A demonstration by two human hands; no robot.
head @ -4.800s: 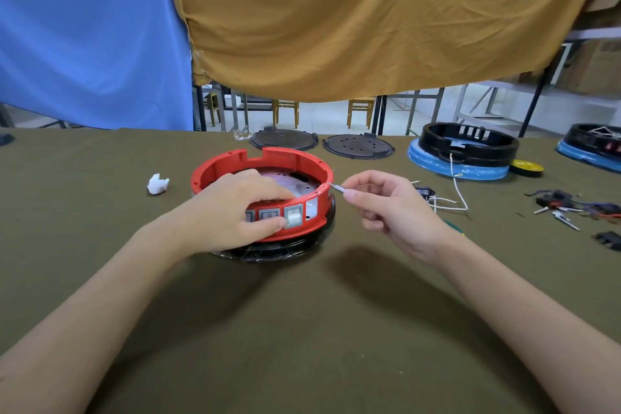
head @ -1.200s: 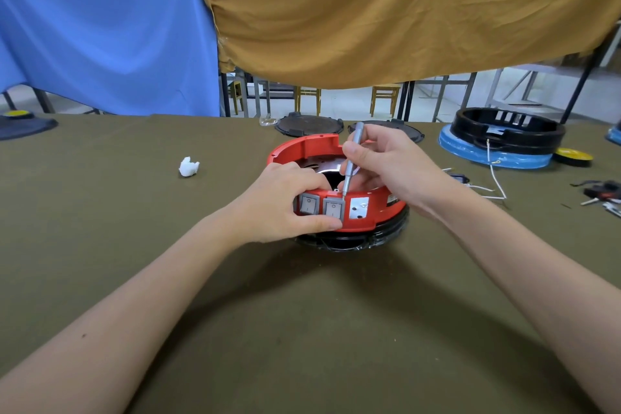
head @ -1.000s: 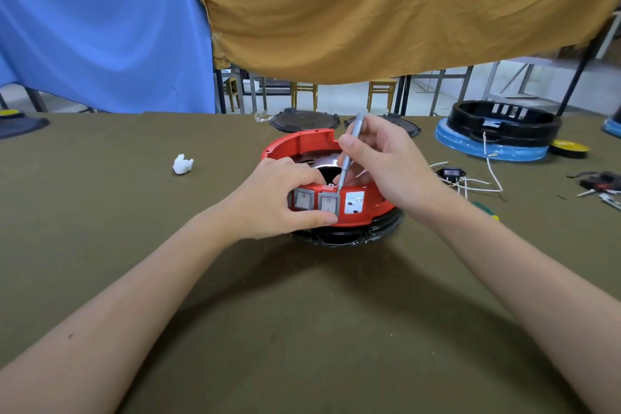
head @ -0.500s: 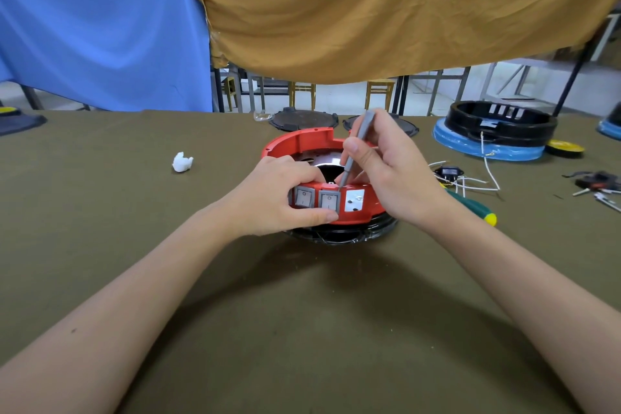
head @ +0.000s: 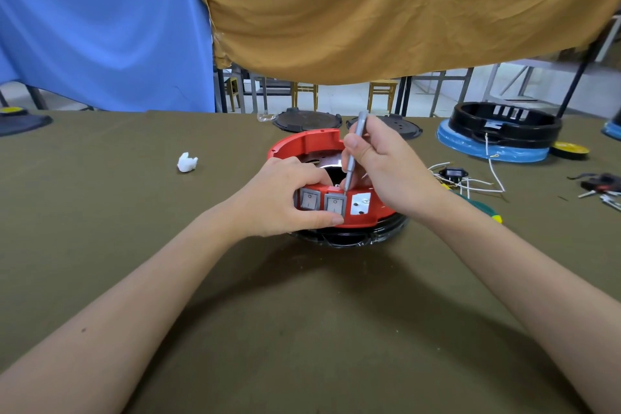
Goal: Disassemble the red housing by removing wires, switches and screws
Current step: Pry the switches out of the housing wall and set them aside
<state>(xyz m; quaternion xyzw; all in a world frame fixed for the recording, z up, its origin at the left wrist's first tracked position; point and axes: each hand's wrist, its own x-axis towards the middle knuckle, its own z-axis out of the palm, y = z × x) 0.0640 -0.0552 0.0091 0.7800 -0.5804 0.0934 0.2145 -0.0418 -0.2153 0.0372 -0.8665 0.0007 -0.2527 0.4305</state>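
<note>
Grey rocker switches remain in the round red plastic housing; left hand grips it, right hand pinches a thin grey metal screwdriver above them; much work seems left.

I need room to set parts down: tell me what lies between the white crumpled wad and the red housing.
In the head view, only bare olive cloth lies between the white crumpled wad and the round red plastic housing.

Olive-clothed table carries red housing, white scrap, loose wires.
</note>
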